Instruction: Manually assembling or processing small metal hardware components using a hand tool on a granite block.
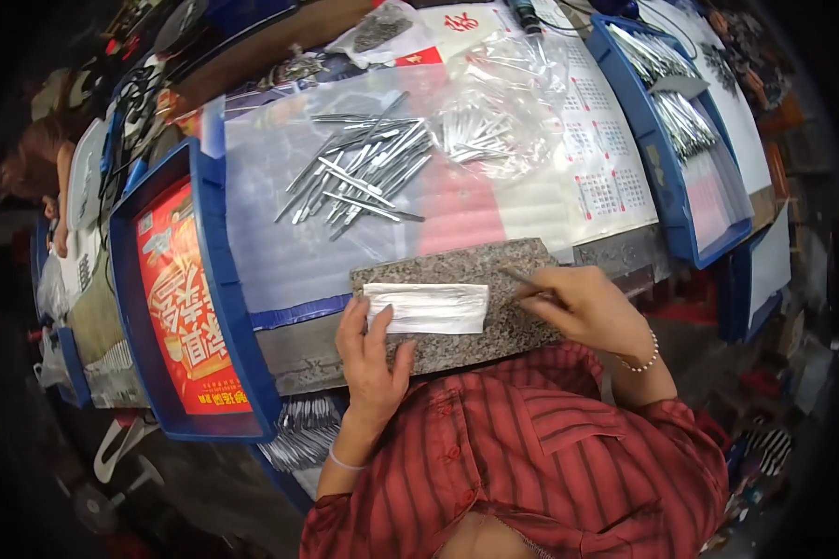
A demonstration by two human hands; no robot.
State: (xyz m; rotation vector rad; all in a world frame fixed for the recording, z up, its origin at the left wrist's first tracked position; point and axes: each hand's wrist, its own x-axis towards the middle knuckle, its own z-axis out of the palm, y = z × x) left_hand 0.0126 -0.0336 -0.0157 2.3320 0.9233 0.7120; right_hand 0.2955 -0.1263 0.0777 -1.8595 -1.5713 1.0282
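Observation:
A speckled grey stone slab (438,352) lies in front of me at the near edge of the table. On it rests a white, creased strip of paper or cloth (426,307). The fingers of my left hand (373,349) are spread and stretched out at the strip's left end. Over the slab's right side, my right hand (583,303) is closed on a thin dark strip (529,279), which points left; its kind is too small to tell. Beyond the slab, a loose pile of thin metal pieces (359,172) is spread on clear plastic sheeting.
Clear bags of metal pieces (480,135) lie behind the pile. A blue tray lined with red printed card (216,279) stands on the left. On the right, another blue tray (718,244) holds bundles of metal pieces. More metal pieces (303,433) sit low by my left arm.

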